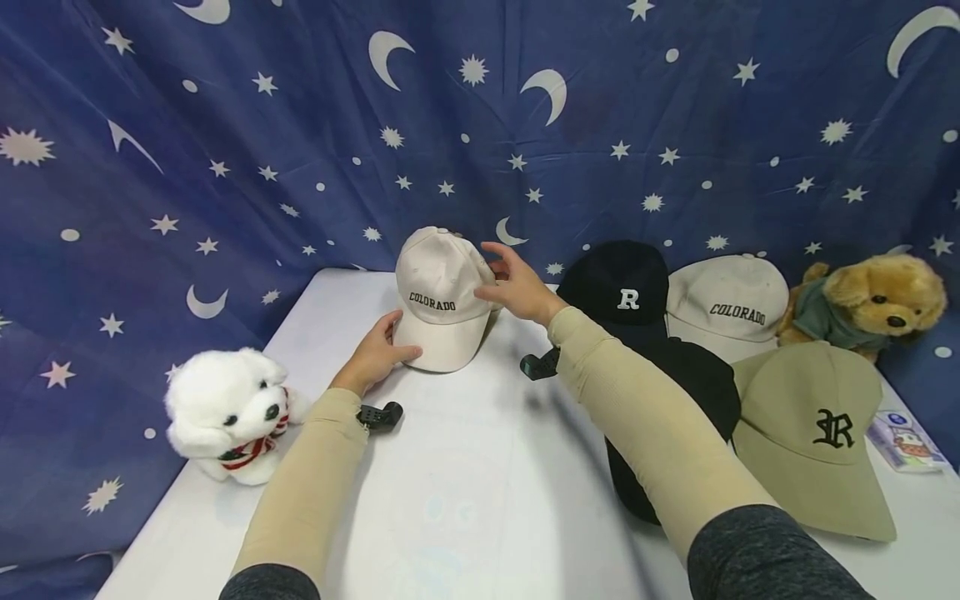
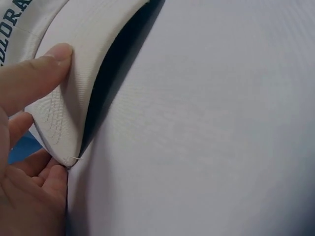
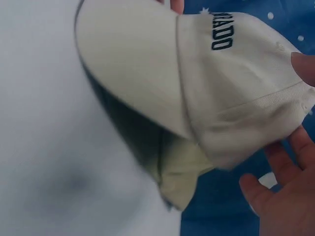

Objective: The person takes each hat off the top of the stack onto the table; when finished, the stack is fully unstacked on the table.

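A cream baseball cap (image 1: 438,292) with COLORADO lettering stands near the back of the white table, its brim toward me. My left hand (image 1: 375,358) pinches one side of the brim (image 2: 74,83), thumb on top and fingers at its edge. At the crown's right side is my right hand (image 1: 517,287), its fingers spread and loosely bent. In the right wrist view the thumb (image 3: 304,68) overlaps the crown (image 3: 241,88), and the other fingers lie below and behind it. The strap end (image 3: 179,187) at the cap's back hangs down.
To the right sit a black R cap (image 1: 615,283), another cream COLORADO cap (image 1: 723,304), a black cap (image 1: 693,383) partly behind my right forearm and an olive cap (image 1: 813,417). A brown plush dog (image 1: 877,300), a small package (image 1: 907,442) and a white plush dog (image 1: 225,408) flank them.
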